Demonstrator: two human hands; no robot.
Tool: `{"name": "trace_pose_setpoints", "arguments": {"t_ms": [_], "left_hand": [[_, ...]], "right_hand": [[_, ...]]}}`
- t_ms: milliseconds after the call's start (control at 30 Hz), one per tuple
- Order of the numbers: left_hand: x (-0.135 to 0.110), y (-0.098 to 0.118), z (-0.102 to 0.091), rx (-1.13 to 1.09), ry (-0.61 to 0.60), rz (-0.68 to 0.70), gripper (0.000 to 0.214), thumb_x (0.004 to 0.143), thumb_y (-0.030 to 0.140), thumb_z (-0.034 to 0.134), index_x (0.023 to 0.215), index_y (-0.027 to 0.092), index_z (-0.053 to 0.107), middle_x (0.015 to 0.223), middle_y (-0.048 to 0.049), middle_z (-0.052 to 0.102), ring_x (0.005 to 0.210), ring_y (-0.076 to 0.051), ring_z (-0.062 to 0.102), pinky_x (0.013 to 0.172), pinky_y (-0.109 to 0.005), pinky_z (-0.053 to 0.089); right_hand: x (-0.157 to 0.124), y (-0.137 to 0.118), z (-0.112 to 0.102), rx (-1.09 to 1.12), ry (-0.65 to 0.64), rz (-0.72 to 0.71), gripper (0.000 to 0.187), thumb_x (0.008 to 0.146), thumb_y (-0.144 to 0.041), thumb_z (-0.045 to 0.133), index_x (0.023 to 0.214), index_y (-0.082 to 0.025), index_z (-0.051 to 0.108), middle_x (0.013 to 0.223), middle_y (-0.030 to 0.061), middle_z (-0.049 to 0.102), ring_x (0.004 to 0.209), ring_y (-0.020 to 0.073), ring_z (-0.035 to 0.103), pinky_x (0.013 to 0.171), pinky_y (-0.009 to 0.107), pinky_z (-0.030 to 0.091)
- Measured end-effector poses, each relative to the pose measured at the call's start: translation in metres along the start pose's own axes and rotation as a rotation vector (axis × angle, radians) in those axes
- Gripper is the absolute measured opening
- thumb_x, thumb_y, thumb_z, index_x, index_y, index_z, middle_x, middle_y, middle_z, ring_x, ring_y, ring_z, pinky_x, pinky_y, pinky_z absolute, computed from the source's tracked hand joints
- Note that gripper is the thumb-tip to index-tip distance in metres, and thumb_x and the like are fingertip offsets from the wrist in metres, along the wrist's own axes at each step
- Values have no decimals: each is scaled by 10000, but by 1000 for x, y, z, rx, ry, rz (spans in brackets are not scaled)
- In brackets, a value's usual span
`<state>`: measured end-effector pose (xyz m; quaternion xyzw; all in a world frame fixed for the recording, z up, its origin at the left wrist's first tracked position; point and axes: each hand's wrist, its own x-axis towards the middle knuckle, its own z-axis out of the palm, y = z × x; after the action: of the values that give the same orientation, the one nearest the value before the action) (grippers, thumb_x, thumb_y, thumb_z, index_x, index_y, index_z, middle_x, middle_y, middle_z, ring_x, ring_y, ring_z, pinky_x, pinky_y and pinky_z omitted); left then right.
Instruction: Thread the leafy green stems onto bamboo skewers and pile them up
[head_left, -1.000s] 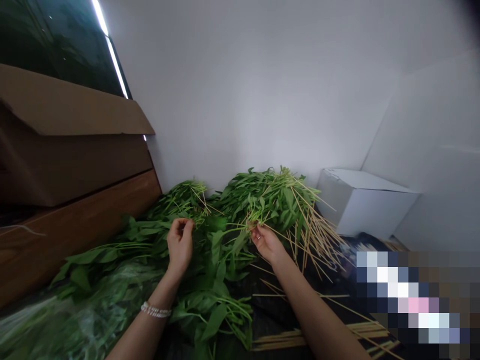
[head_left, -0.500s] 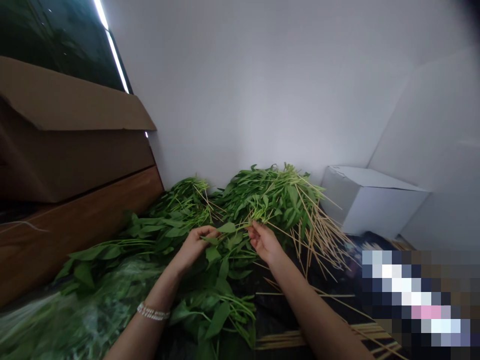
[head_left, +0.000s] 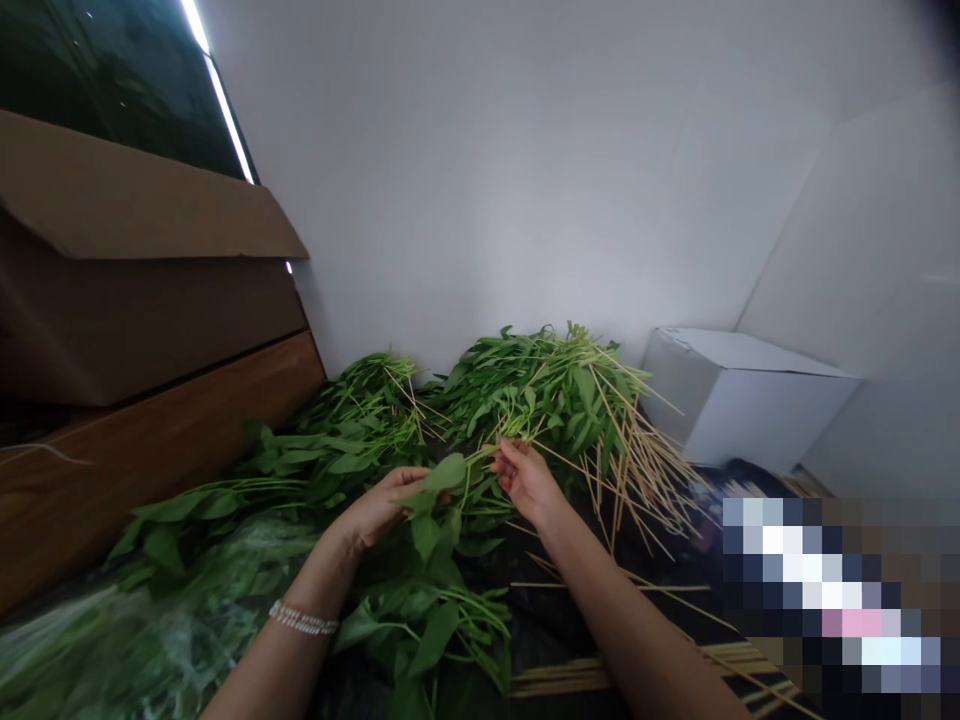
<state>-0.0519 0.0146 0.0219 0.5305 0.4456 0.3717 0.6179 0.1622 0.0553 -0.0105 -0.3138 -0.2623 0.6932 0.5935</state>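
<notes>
My left hand (head_left: 382,505) is closed on the leaves of a green leafy stalk (head_left: 444,473), near the middle of the view. My right hand (head_left: 523,478) pinches the pale stem end of the same stalk, a little to the right. Behind the hands lies a big heap of leafy greens (head_left: 547,385) with thin yellowish stems fanning out to the right. A second heap of greens (head_left: 360,410) lies to its left. More stalks (head_left: 420,610) lie below my hands on a dark sheet. A beaded bracelet (head_left: 304,619) is on my left wrist.
A white box (head_left: 739,400) stands at the right against the white wall. A brown cardboard box (head_left: 142,260) and a wooden board (head_left: 165,440) rise at the left. Bare pale stems (head_left: 645,665) lie on the dark sheet at the lower right.
My left hand has moved right from the left heap and closed on the leaves of the stalk. My right hand has stayed on the stem end.
</notes>
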Motion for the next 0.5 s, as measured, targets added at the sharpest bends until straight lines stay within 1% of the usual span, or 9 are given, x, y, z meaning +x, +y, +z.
{"name": "trace_pose_setpoints", "arguments": {"t_ms": [67, 133, 200, 233, 333, 400, 433, 467, 500], "left_hand": [[1, 0, 0, 88, 35, 6, 360, 617, 426, 771, 811, 125, 735, 640, -31, 673, 514, -119, 539, 489, -217, 398], [4, 0, 1, 206, 13, 9, 327, 634, 407, 745, 808, 130, 738, 632, -15, 665, 498, -102, 497, 477, -208, 360], [7, -1, 1, 308, 7, 53, 289, 646, 381, 713, 796, 134, 733, 657, -11, 668, 529, -105, 502, 518, -213, 372], [9, -1, 0, 350, 38, 99, 264, 649, 367, 693, 776, 137, 725, 666, -10, 667, 555, -113, 517, 550, -220, 388], [13, -3, -2, 525, 233, 270, 175, 652, 316, 628, 694, 157, 690, 655, -1, 651, 612, -142, 544, 616, -245, 405], [15, -5, -4, 665, 383, 353, 135, 644, 282, 605, 668, 176, 685, 668, 1, 651, 643, -157, 548, 630, -253, 399], [16, -6, -5, 701, 451, 380, 124, 638, 270, 601, 661, 184, 686, 673, 3, 651, 655, -161, 547, 635, -255, 396], [17, -7, -5, 693, 508, 398, 114, 631, 261, 599, 650, 188, 685, 671, 5, 647, 661, -162, 543, 637, -254, 395], [17, -8, -5, 632, 551, 404, 105, 622, 256, 599, 633, 188, 678, 656, 9, 636, 653, -157, 535, 630, -250, 394]], "right_hand": [[0, 0, -1, -6, -23, 5, 262, 681, -289, 813, 797, -194, 598, 835, 38, 753, 534, 105, 649, 363, 139, 382], [0, 0, -1, 3, -52, 17, 232, 701, -269, 796, 830, -199, 617, 897, 46, 755, 565, 105, 654, 383, 144, 395], [0, 0, -2, 25, -79, 24, 216, 714, -241, 781, 868, -206, 633, 926, 45, 754, 596, 103, 655, 412, 149, 410], [0, 0, -3, 37, -94, 23, 216, 714, -230, 778, 878, -206, 639, 932, 44, 753, 614, 103, 656, 433, 153, 422], [-1, 3, -5, 53, -155, 4, 219, 700, -217, 786, 868, -201, 646, 938, 45, 751, 682, 113, 665, 520, 177, 466], [-1, 7, -6, 56, -199, -10, 216, 695, -222, 791, 854, -202, 647, 947, 44, 748, 715, 119, 669, 563, 192, 480], [-2, 9, -5, 57, -215, -13, 212, 695, -227, 793, 847, -202, 648, 953, 43, 747, 726, 120, 670, 572, 194, 481], [-3, 11, -4, 59, -227, -14, 208, 694, -231, 795, 839, -201, 649, 960, 44, 745, 734, 121, 671, 577, 195, 480], [-3, 14, -2, 64, -237, -13, 205, 692, -234, 798, 829, -199, 650, 969, 45, 743, 742, 122, 672, 581, 195, 480]]}}
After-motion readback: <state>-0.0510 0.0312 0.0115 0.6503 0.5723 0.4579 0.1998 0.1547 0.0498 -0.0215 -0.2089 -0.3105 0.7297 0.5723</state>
